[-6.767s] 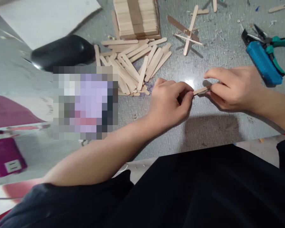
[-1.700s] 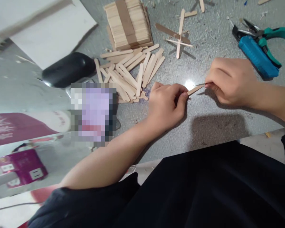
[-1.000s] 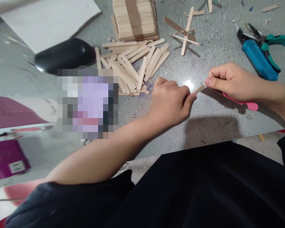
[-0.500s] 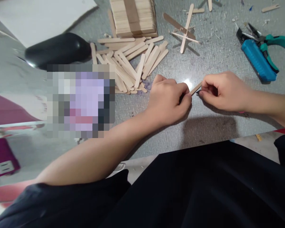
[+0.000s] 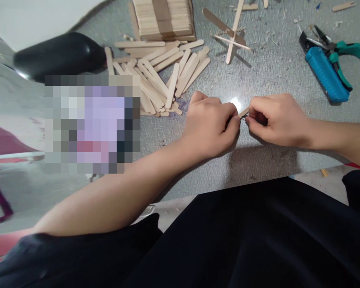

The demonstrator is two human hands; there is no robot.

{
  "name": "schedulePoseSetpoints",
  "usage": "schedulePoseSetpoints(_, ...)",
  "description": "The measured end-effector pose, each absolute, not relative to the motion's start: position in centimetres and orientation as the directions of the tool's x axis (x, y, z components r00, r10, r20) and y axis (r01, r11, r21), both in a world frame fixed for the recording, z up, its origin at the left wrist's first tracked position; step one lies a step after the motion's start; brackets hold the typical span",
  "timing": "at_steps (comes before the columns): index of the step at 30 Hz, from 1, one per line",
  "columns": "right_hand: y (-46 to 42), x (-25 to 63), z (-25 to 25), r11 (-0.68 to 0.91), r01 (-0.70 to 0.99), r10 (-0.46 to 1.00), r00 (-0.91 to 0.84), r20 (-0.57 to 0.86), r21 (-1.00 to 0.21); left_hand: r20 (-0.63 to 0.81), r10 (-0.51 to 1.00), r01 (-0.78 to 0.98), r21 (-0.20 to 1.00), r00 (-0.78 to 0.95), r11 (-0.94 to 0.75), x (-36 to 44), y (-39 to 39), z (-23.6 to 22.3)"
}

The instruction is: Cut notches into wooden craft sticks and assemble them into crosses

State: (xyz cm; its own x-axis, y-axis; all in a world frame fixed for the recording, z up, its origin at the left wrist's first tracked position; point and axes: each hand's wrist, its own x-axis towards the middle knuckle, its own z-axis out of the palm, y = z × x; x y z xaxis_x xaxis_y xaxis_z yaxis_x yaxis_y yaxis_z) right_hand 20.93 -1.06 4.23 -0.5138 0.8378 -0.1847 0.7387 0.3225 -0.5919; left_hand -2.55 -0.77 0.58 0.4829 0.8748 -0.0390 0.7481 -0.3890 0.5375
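Observation:
A wooden craft stick (image 5: 244, 112) spans the small gap between my two hands, lying low over the table. Its near end is pinched between the thumb and curled fingers of my left hand (image 5: 211, 124). At the other end, my right hand (image 5: 276, 120) is closed, fingertips beside the stick. A small dark, pointed piece (image 5: 245, 116) juts from that hand's thumb and finger and meets the stick's lower side; the rest of it is hidden in the grip. How far the stick runs behind the right fingers cannot be seen.
Loose craft sticks (image 5: 156, 80) lie piled beyond my left hand, with a banded bundle (image 5: 180, 18) behind. Several crossed sticks (image 5: 232, 40) stand ahead. At right are a blue-handled tool (image 5: 327, 74) and green-handled pliers (image 5: 352, 51). A black bottle-like object (image 5: 60, 56) lies at left.
My right hand has moved slightly left, narrowing the gap, and its dark piece now reaches the stick. My left hand keeps its pinch. The whole view has shifted a little.

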Motion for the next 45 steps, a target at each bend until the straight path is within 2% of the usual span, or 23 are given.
schedulePoseSetpoints(17, -1.07, 20.45, 4.07, 0.330, 0.753, 0.841, -0.508, -0.184, -0.570, -0.024, 0.874, 0.752, 0.520, 0.486, -0.404, -2.49, -0.79, 0.34)
schedulePoseSetpoints(24, -1.08, 20.36, 3.96, 0.335, 0.768, 0.841, -0.505, -0.194, -0.546, -0.039, 0.873, 0.738, 0.553, 0.486, -0.386, -2.57, -0.74, 0.44)
schedulePoseSetpoints(32, -1.06, 20.29, 4.09, 0.372, 0.780, 0.829, -0.523, -0.197, -0.504, -0.042, 0.869, 0.751, 0.526, 0.493, -0.400, -2.61, -0.76, 0.60)
schedulePoseSetpoints(45, -1.06, 20.32, 4.20, 0.363, 0.774, 0.820, -0.530, -0.217, -0.520, -0.055, 0.870, 0.758, 0.519, 0.490, -0.395, -2.51, -0.78, 0.63)
